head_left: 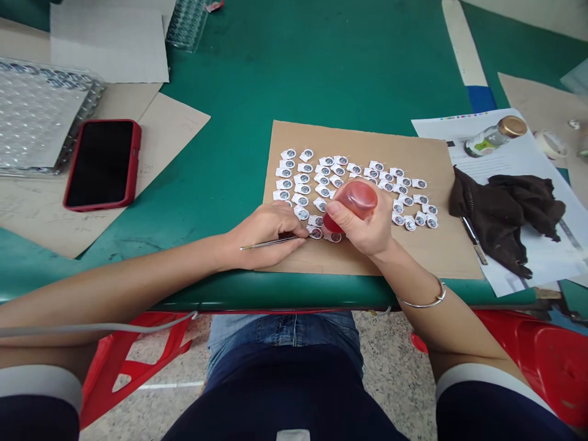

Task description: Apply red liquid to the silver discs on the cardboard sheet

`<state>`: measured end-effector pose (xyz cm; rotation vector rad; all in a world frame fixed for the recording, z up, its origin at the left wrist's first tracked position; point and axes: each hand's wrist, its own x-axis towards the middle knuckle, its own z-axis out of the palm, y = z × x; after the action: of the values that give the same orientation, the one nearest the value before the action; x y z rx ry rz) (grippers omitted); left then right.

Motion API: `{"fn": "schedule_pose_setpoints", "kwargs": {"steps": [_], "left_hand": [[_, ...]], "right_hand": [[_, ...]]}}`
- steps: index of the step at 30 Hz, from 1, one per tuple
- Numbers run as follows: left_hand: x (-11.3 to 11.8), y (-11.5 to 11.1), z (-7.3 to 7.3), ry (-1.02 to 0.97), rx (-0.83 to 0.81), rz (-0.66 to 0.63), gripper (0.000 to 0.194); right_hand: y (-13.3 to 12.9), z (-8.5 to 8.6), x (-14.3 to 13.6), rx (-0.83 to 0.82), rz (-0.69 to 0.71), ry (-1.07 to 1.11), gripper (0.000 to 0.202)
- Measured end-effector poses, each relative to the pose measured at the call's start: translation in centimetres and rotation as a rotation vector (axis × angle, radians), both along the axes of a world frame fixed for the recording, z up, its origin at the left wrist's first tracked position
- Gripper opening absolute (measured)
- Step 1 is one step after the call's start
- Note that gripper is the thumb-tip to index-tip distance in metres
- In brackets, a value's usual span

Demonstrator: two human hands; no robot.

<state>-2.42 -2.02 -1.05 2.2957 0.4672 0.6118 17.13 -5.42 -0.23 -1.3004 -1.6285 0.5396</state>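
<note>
A speckled floor [390, 373] and red stools [535, 361] show below a green counter [321, 67], where a sheet of brown cardboard [349, 264] lies near the front edge. Small white tags [302, 178], each bearing a round dark print, are spread over the cardboard, in columns at the left and more loosely toward the right. The left hand [271, 236] rests at the near left part of the sheet, its grip pinching a thin metal tool [266, 244] that slants back toward the wrist; its fingertips are right by the nearest tags. The right hand [370, 229] has its grip wrapped around a translucent red bottle [358, 197], tilted over the tags just beside the left hand, and a silver bracelet [422, 305] circles that forearm. Exactly where the bottle's lower end meets the tags is hard to make out. To the right, a dark brown cloth [487, 202] lies partly on white printed paper [434, 125], with a slim pen-like tool [474, 241] beside it and a glass jar [487, 142] with a gold lid lying behind. At the left, a red-cased phone [101, 164] lies face up, just beside a clear plastic tray [34, 171].
</note>
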Motion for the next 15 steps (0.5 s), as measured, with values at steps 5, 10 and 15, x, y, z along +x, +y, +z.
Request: {"fn": "schedule_pose_setpoints", "kwargs": {"steps": [5,10,15], "left_hand": [[-0.03,0.1,-0.18,-0.003,-0.01,-0.003,0.01],[-0.04,0.18,-0.3,0.004,-0.02,0.004,0.01],[-0.07,0.17,-0.3,-0.002,-0.02,0.008,0.01]], "right_hand": [[0.02,-0.05,-0.03,0.004,0.001,0.015,0.02],[0.04,-0.16,0.01,0.004,-0.004,0.006,0.021],[-0.03,-0.11,-0.04,0.004,-0.001,0.0,0.021]]}}
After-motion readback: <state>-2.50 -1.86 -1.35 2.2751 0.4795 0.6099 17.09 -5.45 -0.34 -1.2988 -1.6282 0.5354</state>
